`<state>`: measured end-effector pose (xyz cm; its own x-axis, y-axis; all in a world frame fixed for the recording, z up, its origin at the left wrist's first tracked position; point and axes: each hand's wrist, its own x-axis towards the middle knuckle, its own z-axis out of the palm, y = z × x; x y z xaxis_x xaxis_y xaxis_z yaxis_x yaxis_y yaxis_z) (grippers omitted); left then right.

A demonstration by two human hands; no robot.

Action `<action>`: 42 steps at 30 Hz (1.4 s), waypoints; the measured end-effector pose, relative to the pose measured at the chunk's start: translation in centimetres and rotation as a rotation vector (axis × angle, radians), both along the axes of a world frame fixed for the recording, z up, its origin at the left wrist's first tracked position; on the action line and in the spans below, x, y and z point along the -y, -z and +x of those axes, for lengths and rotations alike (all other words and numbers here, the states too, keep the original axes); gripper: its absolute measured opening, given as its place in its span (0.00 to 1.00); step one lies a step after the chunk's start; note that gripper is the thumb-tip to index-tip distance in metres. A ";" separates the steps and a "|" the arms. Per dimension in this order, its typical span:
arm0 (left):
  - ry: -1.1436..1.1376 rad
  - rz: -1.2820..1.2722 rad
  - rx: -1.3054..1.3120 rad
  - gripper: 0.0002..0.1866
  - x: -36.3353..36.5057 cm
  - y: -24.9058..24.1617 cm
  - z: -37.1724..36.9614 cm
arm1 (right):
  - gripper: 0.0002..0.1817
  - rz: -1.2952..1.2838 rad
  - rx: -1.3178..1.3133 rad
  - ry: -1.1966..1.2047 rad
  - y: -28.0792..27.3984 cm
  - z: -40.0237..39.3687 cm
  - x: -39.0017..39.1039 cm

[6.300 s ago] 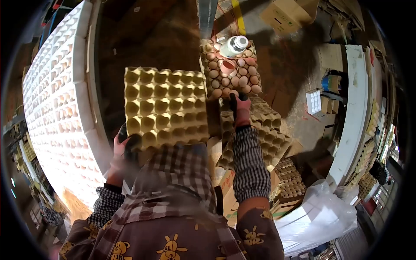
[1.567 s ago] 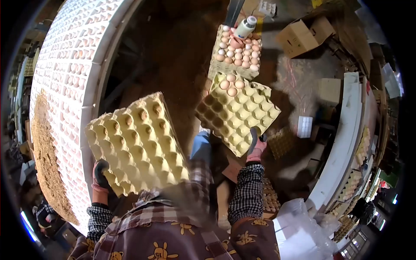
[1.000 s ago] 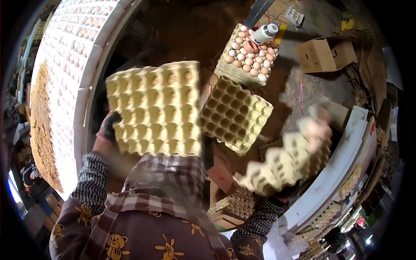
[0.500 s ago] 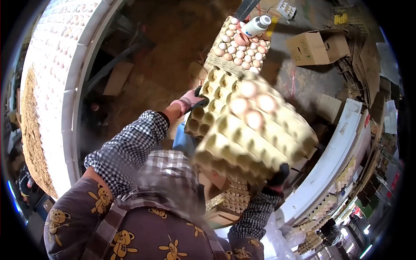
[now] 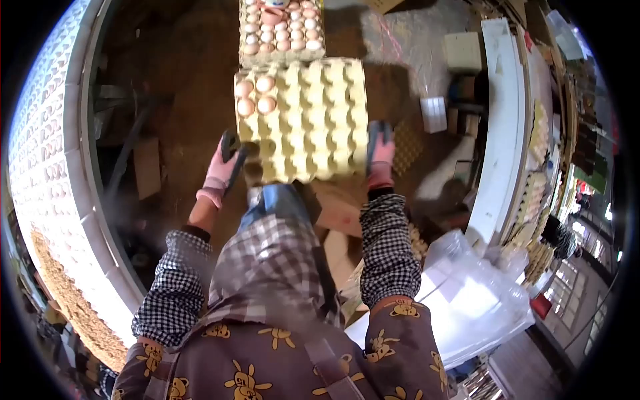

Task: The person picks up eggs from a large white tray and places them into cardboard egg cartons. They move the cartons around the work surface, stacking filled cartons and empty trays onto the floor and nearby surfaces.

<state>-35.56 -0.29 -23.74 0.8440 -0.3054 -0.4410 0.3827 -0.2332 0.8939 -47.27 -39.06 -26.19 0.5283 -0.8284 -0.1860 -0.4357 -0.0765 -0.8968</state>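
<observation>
A yellowish pulp egg tray [image 5: 320, 120] lies flat in front of me, just nearer than a tray full of eggs. Several brown eggs [image 5: 255, 95] sit in its far left corner; its other cups hold none. My left hand [image 5: 225, 167], in a pink glove with dark fingers, is beside the tray's near left corner, thumb and fingers apart. Along the right edge, my right hand [image 5: 381, 152] has its gloved fingers stretched forward, close against the tray. Whether either hand touches the tray is hard to tell. What supports the tray is mostly hidden beneath it.
Beyond stands a full egg tray [image 5: 283, 40] with a pink cup [image 5: 273, 15] on it. A long white rack of eggs [image 5: 40, 153] runs along the left. At right are a white rail [image 5: 497, 133] and a plastic-wrapped white stack [image 5: 460, 293].
The tray with several eggs has gone from tilted in my right hand to lying flat ahead. It now covers the tray beneath. My view has shifted, and both hands are at its sides.
</observation>
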 end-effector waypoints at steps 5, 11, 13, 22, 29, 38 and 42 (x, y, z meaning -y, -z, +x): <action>-0.018 0.022 -0.083 0.30 -7.7 -0.2 -2.5 | 0.13 0.237 0.162 0.246 -9.0 -12.4 -3.9; -0.020 0.192 -0.133 0.20 -17.3 -0.6 -6.5 | 0.18 0.671 0.129 0.376 -4.3 -28.9 -11.6; 0.009 0.208 -0.148 0.17 -18.5 -0.1 -7.1 | 0.18 0.748 0.033 0.390 -1.1 -32.6 -13.7; 0.377 0.465 0.774 0.21 0.9 -12.2 -5.8 | 0.16 0.528 -0.138 0.451 12.7 -41.5 -14.6; 0.557 0.283 0.905 0.26 19.9 -18.1 -6.9 | 0.18 0.674 -0.007 0.473 6.5 -31.4 2.4; 1.226 0.452 -0.035 0.39 40.6 -9.1 -11.3 | 0.42 0.305 -0.984 -0.142 25.3 -13.1 41.1; 1.248 0.686 -0.096 0.45 50.6 -4.0 -12.4 | 0.41 0.213 -1.081 -0.117 31.5 -7.2 53.4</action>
